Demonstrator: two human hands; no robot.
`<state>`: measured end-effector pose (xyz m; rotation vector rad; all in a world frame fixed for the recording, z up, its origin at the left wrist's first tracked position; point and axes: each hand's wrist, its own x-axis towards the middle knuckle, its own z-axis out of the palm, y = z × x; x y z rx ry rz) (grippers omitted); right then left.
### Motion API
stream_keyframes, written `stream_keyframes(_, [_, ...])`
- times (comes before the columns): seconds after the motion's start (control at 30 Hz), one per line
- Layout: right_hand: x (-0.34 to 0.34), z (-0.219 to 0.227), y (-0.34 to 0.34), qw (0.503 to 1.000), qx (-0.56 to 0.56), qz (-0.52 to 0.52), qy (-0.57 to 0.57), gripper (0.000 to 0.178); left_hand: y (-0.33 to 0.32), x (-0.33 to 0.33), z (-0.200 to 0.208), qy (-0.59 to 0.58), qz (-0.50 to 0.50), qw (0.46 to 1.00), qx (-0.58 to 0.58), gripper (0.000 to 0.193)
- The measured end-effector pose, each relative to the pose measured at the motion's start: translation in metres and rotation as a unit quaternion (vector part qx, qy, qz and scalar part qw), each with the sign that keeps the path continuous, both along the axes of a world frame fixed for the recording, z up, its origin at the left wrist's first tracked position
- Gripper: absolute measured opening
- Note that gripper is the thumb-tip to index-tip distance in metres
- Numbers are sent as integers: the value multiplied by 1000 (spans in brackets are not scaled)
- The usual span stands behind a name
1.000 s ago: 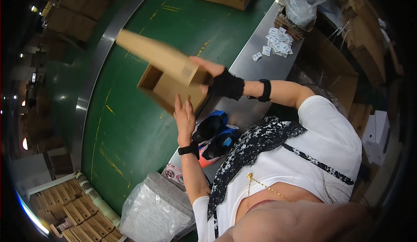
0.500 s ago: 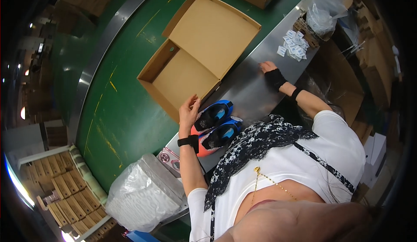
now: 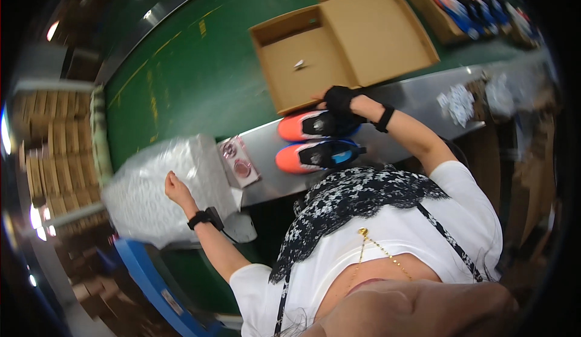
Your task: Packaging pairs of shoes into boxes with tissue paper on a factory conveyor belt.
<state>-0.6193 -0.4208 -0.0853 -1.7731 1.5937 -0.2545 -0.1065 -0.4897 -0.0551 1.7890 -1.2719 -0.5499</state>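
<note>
My left hand (image 3: 177, 190) is closed, its fingers curled over the clear plastic bag of white sheets (image 3: 151, 210); what they hold, if anything, is hidden. My right hand (image 3: 331, 99), in a black wrist wrap, is just above the shoes by the box's front edge. Its blurred fingers look stretched out, with nothing visible in them. Two orange, black and blue shoes (image 3: 311, 155) lie side by side on the metal ledge, toes left. Beyond them an open cardboard box (image 3: 275, 64) has its lid folded back to the right. Inside the box is one small white packet (image 3: 299, 65).
On the ledge, a pink-and-white printed card (image 3: 239, 161) is beside the plastic bag. A pile of white packets (image 3: 457, 104) is at the right. Another box of shoes (image 3: 445, 16) stands far right on the green belt (image 3: 187, 82). Stacked cartons (image 3: 60, 155) are at left.
My left hand has moved left from the box to the plastic bag. My right hand has come from near the packet pile to the shoes. A white packet now shows in the box. The view has turned.
</note>
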Motion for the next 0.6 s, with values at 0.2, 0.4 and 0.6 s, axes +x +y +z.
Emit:
stream_keyframes(0.2, [0, -10, -6, 996, -41, 23, 74, 32, 34, 39, -18, -300, -14, 929, 217, 65])
stream_keyframes(0.4, [-3, -31, -8, 993, -93, 57, 41, 37, 39, 7, 8, -325, 21, 922, 211, 53])
stream_keyframes(0.6, [4, -13, -11, 994, -66, 67, 63, 31, 38, 39, 19, -352, 119, 921, 118, 30])
